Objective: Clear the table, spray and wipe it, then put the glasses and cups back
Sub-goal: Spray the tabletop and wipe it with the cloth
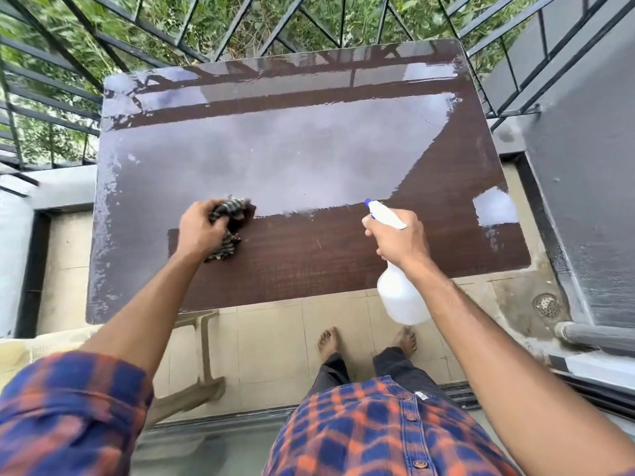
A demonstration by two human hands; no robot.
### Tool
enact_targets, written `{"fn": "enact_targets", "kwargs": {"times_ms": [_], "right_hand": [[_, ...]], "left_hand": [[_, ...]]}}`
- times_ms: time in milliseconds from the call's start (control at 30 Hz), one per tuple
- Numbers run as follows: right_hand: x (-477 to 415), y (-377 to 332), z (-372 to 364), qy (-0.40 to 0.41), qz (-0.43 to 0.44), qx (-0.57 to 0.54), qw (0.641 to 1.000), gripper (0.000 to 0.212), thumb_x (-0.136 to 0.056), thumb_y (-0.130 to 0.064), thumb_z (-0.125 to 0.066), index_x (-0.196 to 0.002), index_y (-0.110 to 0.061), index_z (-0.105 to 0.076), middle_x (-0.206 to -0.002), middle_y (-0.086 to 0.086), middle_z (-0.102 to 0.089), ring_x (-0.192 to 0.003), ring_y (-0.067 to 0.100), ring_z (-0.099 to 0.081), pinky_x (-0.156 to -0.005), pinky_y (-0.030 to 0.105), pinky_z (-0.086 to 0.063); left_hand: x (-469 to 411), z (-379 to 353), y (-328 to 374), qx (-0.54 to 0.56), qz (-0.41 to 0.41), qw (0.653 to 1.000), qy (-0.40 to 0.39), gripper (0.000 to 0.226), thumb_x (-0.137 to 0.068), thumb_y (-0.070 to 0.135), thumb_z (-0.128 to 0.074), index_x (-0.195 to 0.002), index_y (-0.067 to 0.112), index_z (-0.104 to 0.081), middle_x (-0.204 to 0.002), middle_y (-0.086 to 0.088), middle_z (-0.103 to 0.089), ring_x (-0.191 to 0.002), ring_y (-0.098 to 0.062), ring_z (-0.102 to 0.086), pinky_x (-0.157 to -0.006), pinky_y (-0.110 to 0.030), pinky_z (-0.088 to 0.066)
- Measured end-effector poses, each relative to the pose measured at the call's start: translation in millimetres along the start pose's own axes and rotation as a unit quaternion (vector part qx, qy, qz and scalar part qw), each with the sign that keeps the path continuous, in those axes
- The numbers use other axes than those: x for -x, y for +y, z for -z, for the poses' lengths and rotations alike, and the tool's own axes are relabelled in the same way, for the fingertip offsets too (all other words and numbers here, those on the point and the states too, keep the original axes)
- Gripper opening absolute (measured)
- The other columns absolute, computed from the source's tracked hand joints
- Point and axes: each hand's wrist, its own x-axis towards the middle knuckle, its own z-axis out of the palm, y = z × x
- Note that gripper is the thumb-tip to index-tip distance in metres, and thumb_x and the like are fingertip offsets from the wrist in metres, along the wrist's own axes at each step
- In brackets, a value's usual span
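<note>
Balcony: a black metal railing (51,80) is running round the far side, with green plants showing behind it.
Counter: a brown counter (309,269) is standing on the tiled floor (275,338), and much of its top is shining wet and grey.
Left hand: the left hand (199,231) is gripping a dark checked cloth (228,231), with its fingers curled round it, and is pressing it onto the counter.
Cloth: it is lying bunched up left of the middle, at the edge of the wet patch.
Right hand: the right hand (398,242) is holding a white spray bottle (400,300) by its neck, with its fingers wrapped round it.
Spray bottle: its blue tip is pointing over the counter, and its body is hanging past the near edge.
Floor: two bare feet (328,341) are standing on the tiles, near a tan plastic chair (202,365).
</note>
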Motion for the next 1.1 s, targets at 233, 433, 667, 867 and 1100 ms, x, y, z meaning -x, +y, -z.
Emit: {"fn": "enact_targets", "kwargs": {"times_ms": [233,433,667,867,1100], "right_hand": [[2.0,0.0,-9.8,-0.006,-0.005,0.006,1.0,0.022,-0.073,-0.043,-0.066,-0.075,-0.024,-0.077,-0.072,0.002,-0.075,-0.059,0.025,-0.063,-0.076,0.053,-0.064],[10.2,7.9,-13.9,-0.007,-0.011,0.016,1.0,0.02,-0.07,-0.047,-0.066,-0.078,-0.033,-0.078,-0.073,0.0,-0.077,-0.061,0.026,-0.065,-0.076,0.056,-0.063],[17.1,12.8,-5.6,0.0,-0.026,0.0,1.0,0.023,-0.072,-0.043,-0.066,-0.078,-0.024,-0.078,-0.076,-0.001,-0.077,-0.061,0.025,-0.064,-0.077,0.051,-0.063],[16.1,18.4,11.1,0.023,-0.035,-0.026,0.999,0.018,-0.079,-0.036,-0.068,-0.077,-0.021,-0.077,-0.066,-0.009,-0.073,-0.054,0.018,-0.057,-0.065,0.038,-0.054],[17.6,35.0,25.0,0.043,-0.05,-0.03,0.997,0.02,-0.077,-0.039,-0.067,-0.076,-0.021,-0.076,-0.065,-0.009,-0.072,-0.053,0.019,-0.057,-0.068,0.043,-0.058]], "left_hand": [[88.5,-83.0,25.2,0.022,-0.103,0.994,-0.013,0.053,-0.068,0.002,-0.057,-0.119,0.006,-0.07,-0.114,-0.017,-0.064,-0.101,-0.035,-0.055,-0.095,-0.033,-0.038],[166.9,-128.0,73.9,0.076,-0.251,0.961,-0.092,0.05,-0.072,-0.007,-0.062,-0.12,0.004,-0.069,-0.112,-0.013,-0.065,-0.096,-0.029,-0.054,-0.09,-0.033,-0.04],[119.2,-93.1,92.2,0.097,-0.188,0.977,0.004,0.059,-0.068,-0.003,-0.056,-0.124,0.009,-0.069,-0.11,-0.011,-0.066,-0.094,-0.027,-0.052,-0.089,-0.024,-0.033],[38.3,-72.7,57.9,0.041,-0.075,0.996,0.024,0.046,-0.081,-0.001,-0.059,-0.126,0.004,-0.067,-0.117,-0.017,-0.066,-0.105,-0.038,-0.057,-0.096,-0.033,-0.038],[94.9,-125.6,90.2,-0.02,-0.298,0.952,-0.073,0.055,-0.073,-0.001,-0.057,-0.127,0.008,-0.064,-0.118,-0.015,-0.062,-0.088,-0.039,-0.052,-0.085,-0.045,-0.047]]}}
